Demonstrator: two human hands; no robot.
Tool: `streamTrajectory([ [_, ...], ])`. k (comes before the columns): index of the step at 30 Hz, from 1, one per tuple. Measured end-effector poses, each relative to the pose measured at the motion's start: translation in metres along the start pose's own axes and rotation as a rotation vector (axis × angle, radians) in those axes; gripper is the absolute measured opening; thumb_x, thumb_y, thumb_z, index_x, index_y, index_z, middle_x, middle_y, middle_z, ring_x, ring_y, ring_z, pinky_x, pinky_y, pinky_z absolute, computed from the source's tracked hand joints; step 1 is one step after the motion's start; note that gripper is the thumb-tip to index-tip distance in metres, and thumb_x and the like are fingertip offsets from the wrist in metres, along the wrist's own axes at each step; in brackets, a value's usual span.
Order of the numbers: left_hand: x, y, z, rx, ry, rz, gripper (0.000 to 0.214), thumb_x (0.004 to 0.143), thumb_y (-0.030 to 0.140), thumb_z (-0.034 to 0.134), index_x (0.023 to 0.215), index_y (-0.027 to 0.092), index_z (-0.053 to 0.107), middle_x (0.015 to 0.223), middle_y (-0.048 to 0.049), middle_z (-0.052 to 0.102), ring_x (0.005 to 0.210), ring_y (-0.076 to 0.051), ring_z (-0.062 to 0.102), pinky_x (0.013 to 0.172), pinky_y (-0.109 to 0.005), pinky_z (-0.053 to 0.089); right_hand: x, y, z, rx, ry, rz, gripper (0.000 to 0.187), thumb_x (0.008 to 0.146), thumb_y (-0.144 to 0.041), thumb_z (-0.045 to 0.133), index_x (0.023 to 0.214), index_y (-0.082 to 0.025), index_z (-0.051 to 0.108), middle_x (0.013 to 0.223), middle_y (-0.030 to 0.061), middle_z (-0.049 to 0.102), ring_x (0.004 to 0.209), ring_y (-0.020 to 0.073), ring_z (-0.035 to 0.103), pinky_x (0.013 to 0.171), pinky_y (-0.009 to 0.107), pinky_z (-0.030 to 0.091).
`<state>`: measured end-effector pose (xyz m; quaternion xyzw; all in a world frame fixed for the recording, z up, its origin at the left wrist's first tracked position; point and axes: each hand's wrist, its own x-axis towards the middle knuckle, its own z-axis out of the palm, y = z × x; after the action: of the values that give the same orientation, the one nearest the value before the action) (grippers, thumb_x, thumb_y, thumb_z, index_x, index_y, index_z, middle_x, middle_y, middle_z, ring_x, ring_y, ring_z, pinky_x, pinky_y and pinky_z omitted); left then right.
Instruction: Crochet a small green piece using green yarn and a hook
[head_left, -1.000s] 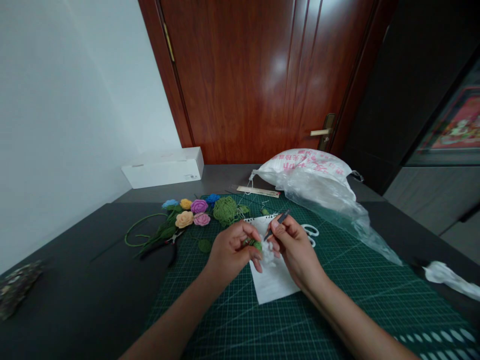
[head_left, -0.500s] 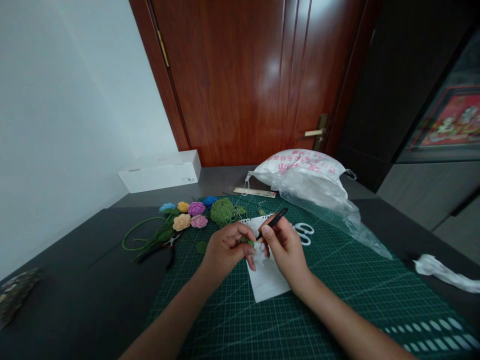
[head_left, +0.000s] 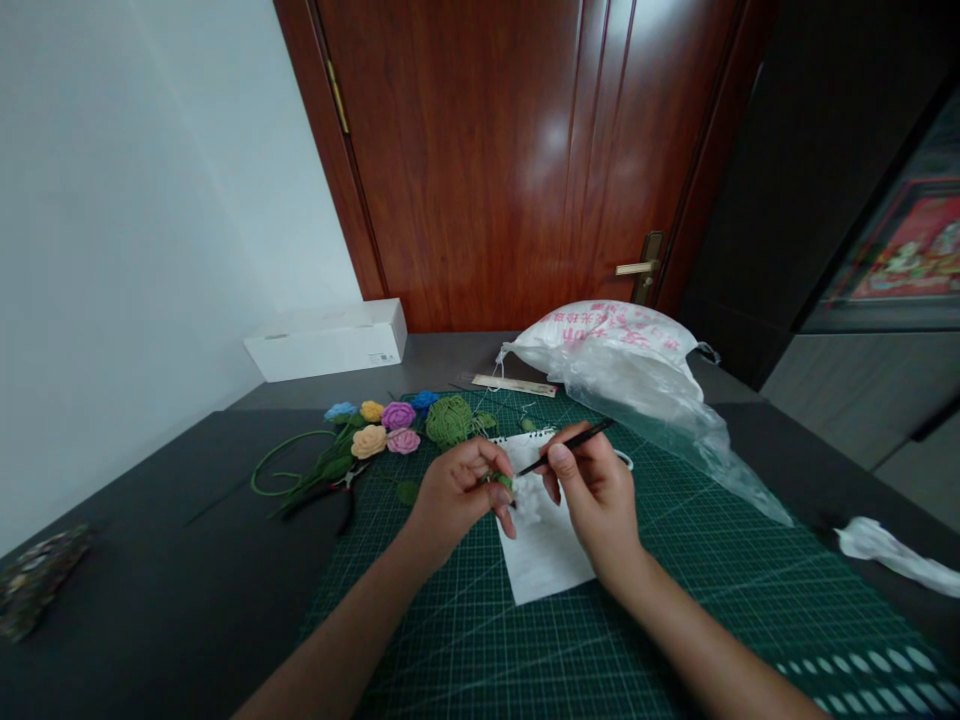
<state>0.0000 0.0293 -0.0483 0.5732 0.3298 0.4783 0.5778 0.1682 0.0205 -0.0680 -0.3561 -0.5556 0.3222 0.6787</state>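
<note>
My left hand [head_left: 457, 490] pinches a small green crocheted piece [head_left: 501, 482] between thumb and fingers; most of it is hidden. Slim black tweezers [head_left: 574, 440] lie in my right hand [head_left: 596, 490], their tip pointing left at the green piece. A tuft of white stuffing [head_left: 531, 500] shows between the hands, over a white spiral-bound notepad [head_left: 551, 565]. Behind my right hand, only a bit of the white scissors' handle [head_left: 625, 459] is visible.
Left on the green cutting mat [head_left: 420, 620] lie crocheted flowers [head_left: 397, 415], a green yarn ball [head_left: 448, 420] and black-handled pliers [head_left: 346, 490]. Farther back are a wooden ruler [head_left: 514, 385], a bag of white filling [head_left: 615, 340] and a white box [head_left: 330, 340].
My right hand has moved right, away from the left, and the tweezers are tilted flatter. The scissors are now mostly covered. My left hand keeps its pinch on the green piece.
</note>
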Motion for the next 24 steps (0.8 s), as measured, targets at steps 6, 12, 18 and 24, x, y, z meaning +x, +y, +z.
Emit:
streamTrajectory([
  [6,-0.001,-0.002,0.001,-0.033,-0.016,-0.001,0.018,0.07,0.009,0.075,0.08,0.015,0.062,0.065,0.0036,0.067,0.043,-0.014,0.067,0.042,-0.023,0.055,0.005,0.0,0.001,0.073,-0.036,0.105,0.033,0.093,-0.053,0.066,0.081,-0.023,0.058,0.059,-0.0043,0.062,0.042,0.0109,0.05,0.042,0.024,0.038],
  [12,-0.003,-0.001,0.004,-0.061,-0.034,-0.019,0.018,0.068,0.005,0.073,0.079,0.015,0.063,0.065,0.0019,0.07,0.043,-0.015,0.067,0.041,-0.024,0.055,0.011,0.005,0.004,0.145,-0.141,0.221,0.037,0.091,-0.056,0.065,0.08,-0.022,0.055,0.056,-0.0043,0.065,0.034,0.0084,0.045,0.037,0.022,0.037],
  [18,-0.005,-0.006,0.007,-0.099,-0.039,-0.043,0.02,0.065,0.0,0.068,0.078,0.015,0.064,0.065,0.0015,0.071,0.042,-0.015,0.066,0.038,-0.022,0.054,0.006,0.009,0.006,0.075,-0.181,0.2,0.036,0.091,-0.055,0.065,0.077,-0.023,0.055,0.054,-0.0059,0.058,0.037,0.0093,0.043,0.037,0.021,0.031],
  [24,-0.001,-0.011,0.003,-0.118,-0.044,-0.024,0.017,0.069,0.008,0.075,0.079,0.015,0.064,0.06,0.0042,0.065,0.04,-0.013,0.061,0.038,-0.025,0.056,0.0,0.007,0.005,0.001,-0.158,0.056,0.03,0.09,-0.046,0.071,0.076,-0.02,0.064,0.065,-0.0017,0.06,0.055,0.0121,0.052,0.051,0.024,0.039],
])
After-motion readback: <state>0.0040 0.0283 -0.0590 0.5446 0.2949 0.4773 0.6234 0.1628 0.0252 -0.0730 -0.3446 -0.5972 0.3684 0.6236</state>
